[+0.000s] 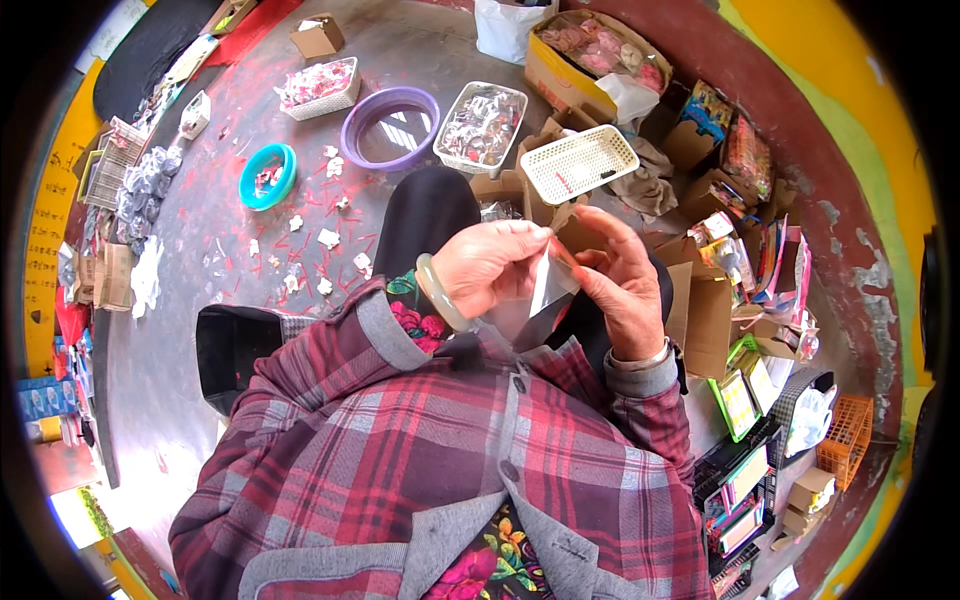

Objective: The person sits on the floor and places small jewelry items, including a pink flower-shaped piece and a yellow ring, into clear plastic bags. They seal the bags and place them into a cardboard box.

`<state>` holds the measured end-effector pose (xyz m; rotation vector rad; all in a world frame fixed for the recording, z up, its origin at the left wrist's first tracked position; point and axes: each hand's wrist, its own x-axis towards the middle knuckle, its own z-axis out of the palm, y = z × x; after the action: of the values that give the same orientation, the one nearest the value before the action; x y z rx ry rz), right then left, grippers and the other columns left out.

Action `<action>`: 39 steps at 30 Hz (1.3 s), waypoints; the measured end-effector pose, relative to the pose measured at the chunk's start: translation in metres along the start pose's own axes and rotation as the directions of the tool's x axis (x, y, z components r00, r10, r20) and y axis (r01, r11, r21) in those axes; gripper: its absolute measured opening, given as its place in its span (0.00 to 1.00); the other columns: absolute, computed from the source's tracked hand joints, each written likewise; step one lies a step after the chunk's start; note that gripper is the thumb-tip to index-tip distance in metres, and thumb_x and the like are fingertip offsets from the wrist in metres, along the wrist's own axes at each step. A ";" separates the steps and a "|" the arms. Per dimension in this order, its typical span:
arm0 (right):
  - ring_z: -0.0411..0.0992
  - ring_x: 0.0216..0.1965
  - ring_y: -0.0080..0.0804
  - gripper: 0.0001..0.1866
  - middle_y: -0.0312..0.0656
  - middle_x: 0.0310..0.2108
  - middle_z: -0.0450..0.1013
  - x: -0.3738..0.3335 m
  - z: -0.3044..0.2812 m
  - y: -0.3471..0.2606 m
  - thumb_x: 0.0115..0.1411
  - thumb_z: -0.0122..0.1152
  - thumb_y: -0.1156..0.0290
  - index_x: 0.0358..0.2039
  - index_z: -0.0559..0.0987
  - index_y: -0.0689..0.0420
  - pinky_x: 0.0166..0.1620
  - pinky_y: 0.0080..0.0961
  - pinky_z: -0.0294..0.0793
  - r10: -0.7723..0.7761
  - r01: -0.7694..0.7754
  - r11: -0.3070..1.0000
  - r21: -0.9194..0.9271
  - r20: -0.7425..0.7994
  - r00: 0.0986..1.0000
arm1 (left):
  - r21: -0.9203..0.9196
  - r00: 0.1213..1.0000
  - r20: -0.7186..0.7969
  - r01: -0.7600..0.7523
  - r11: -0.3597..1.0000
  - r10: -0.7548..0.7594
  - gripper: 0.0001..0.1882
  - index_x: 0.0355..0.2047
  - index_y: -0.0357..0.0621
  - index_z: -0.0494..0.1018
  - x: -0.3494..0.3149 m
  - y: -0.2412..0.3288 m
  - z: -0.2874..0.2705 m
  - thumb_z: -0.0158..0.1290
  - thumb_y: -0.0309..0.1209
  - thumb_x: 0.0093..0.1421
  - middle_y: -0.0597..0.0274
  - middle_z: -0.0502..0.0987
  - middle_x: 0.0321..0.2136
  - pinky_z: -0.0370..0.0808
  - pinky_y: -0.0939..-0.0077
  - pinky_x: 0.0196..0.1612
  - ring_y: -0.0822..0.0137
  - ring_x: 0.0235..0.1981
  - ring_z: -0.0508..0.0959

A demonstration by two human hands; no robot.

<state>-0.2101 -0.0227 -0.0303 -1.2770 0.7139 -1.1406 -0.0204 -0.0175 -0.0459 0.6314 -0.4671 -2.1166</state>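
Over my lap, both hands meet at a small clear plastic bag (553, 287) with a whitish glare on it. My left hand (488, 262), with a pale bangle at the wrist, pinches the bag's upper edge between thumb and fingers. Closed on the other side, my right hand (628, 290) has its thumb and forefinger at the bag's top, where a thin reddish-orange strip shows. I cannot make out whether anything is inside the bag. Just beyond the hands lies a cream perforated basket (536, 184) with a small red piece in it.
On the floor ahead stand a purple basin (347, 134), a teal bowl (289, 188), a white basket of wrapped pieces (441, 140) and a basket of pink-and-white pieces (352, 95). Red and white scraps litter the floor. Cardboard boxes (707, 315) crowd my right, near an orange crate (848, 435).
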 end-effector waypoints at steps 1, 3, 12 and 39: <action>0.64 0.47 0.25 0.20 0.41 0.53 0.61 0.003 -0.002 -0.002 0.51 0.57 0.80 0.47 0.72 0.58 0.45 0.20 0.66 0.007 -0.006 1.000 -0.008 0.095 0.995 | -0.035 1.000 -0.009 0.006 0.999 -0.006 0.08 0.35 0.40 0.70 0.002 -0.006 0.001 0.45 0.30 0.62 0.65 0.75 0.27 0.72 0.79 0.31 0.73 0.25 0.74; 0.63 0.50 0.28 0.16 0.43 0.53 0.62 0.005 0.002 -0.010 0.51 0.58 0.79 0.43 0.75 0.58 0.47 0.22 0.65 0.011 -0.013 1.000 0.009 0.173 0.985 | -0.075 0.996 0.079 0.052 0.996 -0.046 0.07 0.34 0.40 0.70 -0.002 -0.005 0.007 0.45 0.30 0.61 0.66 0.73 0.23 0.71 0.79 0.33 0.72 0.24 0.73; 0.70 0.27 0.23 0.08 0.42 0.28 0.74 0.002 -0.001 -0.015 0.56 0.56 0.77 0.34 0.76 0.68 0.35 0.17 0.69 0.137 -0.137 0.990 0.024 0.017 0.990 | 0.199 0.979 -0.135 0.177 0.964 -0.152 0.16 0.39 0.36 0.71 -0.008 -0.001 0.007 0.44 0.38 0.62 0.57 0.76 0.28 0.70 0.74 0.37 0.67 0.31 0.76; 0.69 0.25 0.18 0.08 0.37 0.22 0.73 -0.001 -0.020 -0.038 0.59 0.53 0.70 0.29 0.76 0.62 0.30 0.15 0.66 0.204 -0.217 0.976 -0.035 -0.228 0.952 | 0.461 0.988 -0.156 0.087 0.883 -0.016 0.09 0.35 0.35 0.73 -0.023 0.022 0.015 0.52 0.27 0.56 0.53 0.78 0.30 0.71 0.83 0.36 0.68 0.33 0.78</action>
<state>-0.2380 -0.0258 0.0018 -1.1016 1.0336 -1.1030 -0.0033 -0.0100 -0.0160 1.0779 -0.8992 -1.9935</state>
